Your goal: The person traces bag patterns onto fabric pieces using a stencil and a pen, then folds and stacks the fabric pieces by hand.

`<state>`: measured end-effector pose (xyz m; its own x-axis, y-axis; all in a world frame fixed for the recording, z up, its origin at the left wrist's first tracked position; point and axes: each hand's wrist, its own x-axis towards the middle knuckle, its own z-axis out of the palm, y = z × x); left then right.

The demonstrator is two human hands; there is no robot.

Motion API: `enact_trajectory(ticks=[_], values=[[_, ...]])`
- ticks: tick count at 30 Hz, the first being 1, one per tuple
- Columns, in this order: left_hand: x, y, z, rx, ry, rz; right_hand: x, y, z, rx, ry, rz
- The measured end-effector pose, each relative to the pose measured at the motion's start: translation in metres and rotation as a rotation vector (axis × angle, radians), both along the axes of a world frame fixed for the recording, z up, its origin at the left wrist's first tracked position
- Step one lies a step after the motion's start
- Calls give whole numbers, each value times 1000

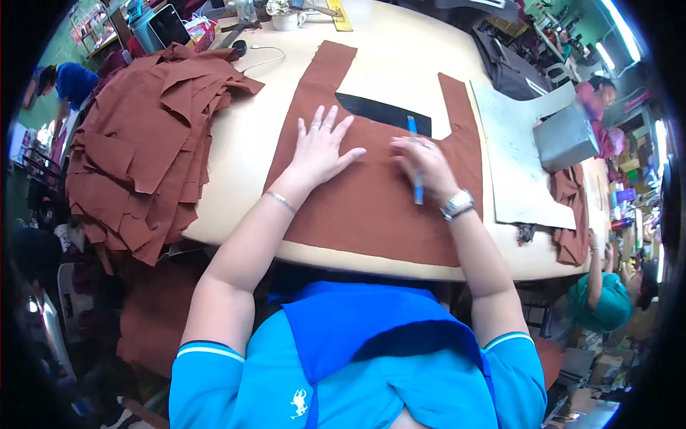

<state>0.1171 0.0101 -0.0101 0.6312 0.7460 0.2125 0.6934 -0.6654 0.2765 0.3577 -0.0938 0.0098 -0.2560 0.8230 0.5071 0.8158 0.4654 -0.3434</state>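
Note:
A brown cut fabric piece [371, 207] with two upright strips lies flat on the table in front of me. My left hand [320, 146] rests on its left part, palm down with fingers spread, holding nothing. Above the fabric's right part, my right hand [429, 161] has its fingers curled round a blue pen [418, 191]; the pen stands nearly upright in the view. A black flat piece [386, 109] shows in the gap between the strips, its lower edge covered by the fabric. Whether the right fingertips touch the cloth I cannot tell.
A tall pile of brown fabric pieces [143, 136] sits at the left. On the right lie a pale pattern sheet [518, 179], a grey metal block [567, 137] and more brown cloth [572, 243]. A cup [287, 20] and yellow ruler [341, 16] are at the back. Other people work nearby.

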Motion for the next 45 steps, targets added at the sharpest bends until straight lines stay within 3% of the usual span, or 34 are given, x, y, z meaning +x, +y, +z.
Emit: enact_trajectory(ticks=[6, 10, 14, 20, 24, 28, 32, 37, 40, 45], values=[[7, 10, -13, -6, 11, 11, -25, 73, -19, -88, -94, 78], [9, 11, -9, -72, 30, 16, -26, 63, -12, -252, -77, -138], [9, 11, -9, -76, 27, 19, -34, 69, -16, -90, -183, -84], [9, 10, -9, -74, 2, 18, -30, 65, -16, -152, -185, -246], [9, 11, -8, -90, 2, 19, -32, 70, -19, -106, -245, -118], [10, 11, -7, -89, 7, 21, -29, 63, -15, -213, -249, -279], [10, 11, -7, -80, 19, 29, -33, 70, -16, -82, -243, -92], [9, 10, -7, -83, 22, 22, -31, 64, -16, -176, -230, -302], [10, 10, -7, -77, 22, 26, -32, 70, -16, -42, -252, -83], [10, 10, -10, -76, -1, 20, -28, 62, -16, -198, -258, -288]])
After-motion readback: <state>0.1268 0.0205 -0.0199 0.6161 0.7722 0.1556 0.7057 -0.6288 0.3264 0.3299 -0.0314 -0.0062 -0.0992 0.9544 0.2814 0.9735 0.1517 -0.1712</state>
